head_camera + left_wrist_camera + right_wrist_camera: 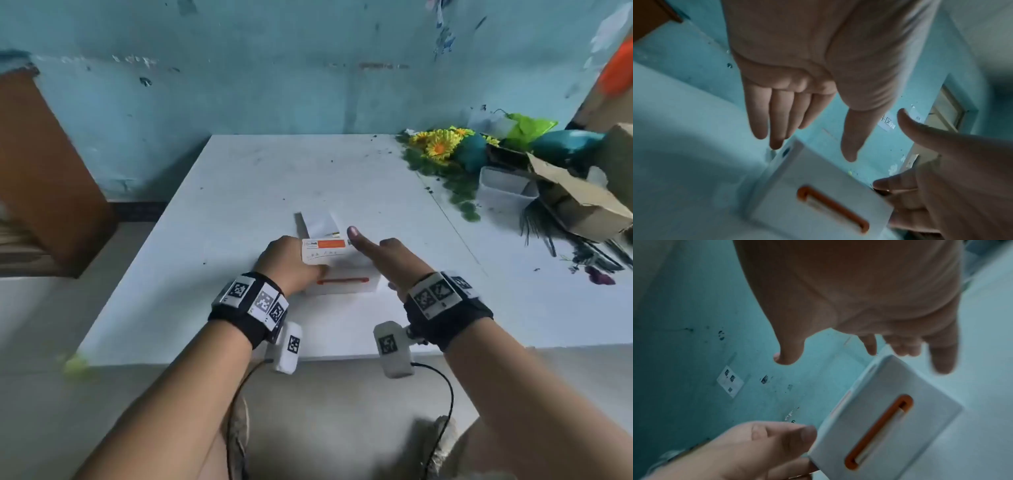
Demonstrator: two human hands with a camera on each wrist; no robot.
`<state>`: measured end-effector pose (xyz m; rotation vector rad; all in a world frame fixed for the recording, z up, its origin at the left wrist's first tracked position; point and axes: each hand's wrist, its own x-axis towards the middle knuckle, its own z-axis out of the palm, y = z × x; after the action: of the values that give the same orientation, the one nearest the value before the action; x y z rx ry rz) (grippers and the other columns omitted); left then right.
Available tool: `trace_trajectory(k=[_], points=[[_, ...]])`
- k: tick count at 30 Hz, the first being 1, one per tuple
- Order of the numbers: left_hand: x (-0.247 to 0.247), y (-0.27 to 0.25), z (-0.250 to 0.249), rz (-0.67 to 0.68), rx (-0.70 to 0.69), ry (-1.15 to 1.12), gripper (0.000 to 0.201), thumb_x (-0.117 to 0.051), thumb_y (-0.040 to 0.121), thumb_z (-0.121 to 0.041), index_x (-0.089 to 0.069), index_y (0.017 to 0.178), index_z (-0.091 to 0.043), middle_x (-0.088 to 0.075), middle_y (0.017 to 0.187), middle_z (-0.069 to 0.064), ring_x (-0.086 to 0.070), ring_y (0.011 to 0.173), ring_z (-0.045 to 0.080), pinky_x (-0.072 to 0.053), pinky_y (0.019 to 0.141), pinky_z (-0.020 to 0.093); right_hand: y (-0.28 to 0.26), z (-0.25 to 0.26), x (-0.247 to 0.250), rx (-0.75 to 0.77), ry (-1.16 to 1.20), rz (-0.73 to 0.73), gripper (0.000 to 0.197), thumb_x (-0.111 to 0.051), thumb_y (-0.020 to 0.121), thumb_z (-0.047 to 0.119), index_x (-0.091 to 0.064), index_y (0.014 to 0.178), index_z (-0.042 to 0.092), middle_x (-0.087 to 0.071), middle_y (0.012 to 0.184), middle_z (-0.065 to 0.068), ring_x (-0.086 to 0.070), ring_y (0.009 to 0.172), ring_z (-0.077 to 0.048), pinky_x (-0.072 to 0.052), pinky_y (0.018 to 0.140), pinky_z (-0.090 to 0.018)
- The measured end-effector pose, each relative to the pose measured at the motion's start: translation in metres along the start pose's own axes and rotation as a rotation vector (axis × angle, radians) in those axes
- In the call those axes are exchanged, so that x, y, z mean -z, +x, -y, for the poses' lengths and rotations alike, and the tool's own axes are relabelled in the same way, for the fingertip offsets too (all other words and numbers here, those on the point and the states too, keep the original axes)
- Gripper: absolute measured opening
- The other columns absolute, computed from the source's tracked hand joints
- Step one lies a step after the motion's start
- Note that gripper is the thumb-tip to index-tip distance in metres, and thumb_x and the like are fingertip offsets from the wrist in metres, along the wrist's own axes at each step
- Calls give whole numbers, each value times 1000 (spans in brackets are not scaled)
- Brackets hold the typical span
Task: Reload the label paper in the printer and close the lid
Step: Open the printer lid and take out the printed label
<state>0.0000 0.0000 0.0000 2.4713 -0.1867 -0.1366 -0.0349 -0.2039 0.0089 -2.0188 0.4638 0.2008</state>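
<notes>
A small white printer (342, 277) with an orange-rimmed slot (342, 281) stands near the table's front edge, also seen in the left wrist view (818, 186) and the right wrist view (890, 410). My left hand (291, 260) is at its left side, with straight fingers (777, 116) that hold nothing. At the printer's right side is my right hand (387, 260), thumb (356, 236) stretched out and fingers (892, 183) against the side. A white label card with an orange band (325, 248) shows above the printer between the hands. Behind it lies white paper (322, 222). What holds the card is unclear.
The white table (239, 192) meets a teal wall behind. At the back right lie artificial flowers (438, 144), a clear plastic tub (503, 192) and an open cardboard box (575, 202). A brown cabinet (44, 164) stands to the left.
</notes>
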Motion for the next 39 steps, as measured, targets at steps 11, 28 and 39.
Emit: trace_trajectory(k=[11,28,39], points=[[-23,57,45,-133,100,-268,34,-102,63,-32,-83,86,-17,-82,85,-5,-78,83,12,-62,81,31,59,-45,19,74,218,-120,57,-94,80,0,-67,130,-1,-77,104,-13,-78,93,-29,-64,98,-43],[-27,67,45,-75,82,-255,19,-97,75,-17,-83,89,-16,-84,90,2,-80,90,20,-63,92,35,78,-53,18,178,-118,-178,16,-93,84,16,-82,90,8,-84,88,-11,-84,82,-30,-66,94,-55],[-33,76,52,-67,21,-275,34,-85,85,-41,-72,93,-11,-77,87,2,-75,86,28,-61,87,39,68,-39,11,100,71,-146,18,-73,103,15,-62,114,7,-73,118,-26,-79,105,-42,-69,83,-55]])
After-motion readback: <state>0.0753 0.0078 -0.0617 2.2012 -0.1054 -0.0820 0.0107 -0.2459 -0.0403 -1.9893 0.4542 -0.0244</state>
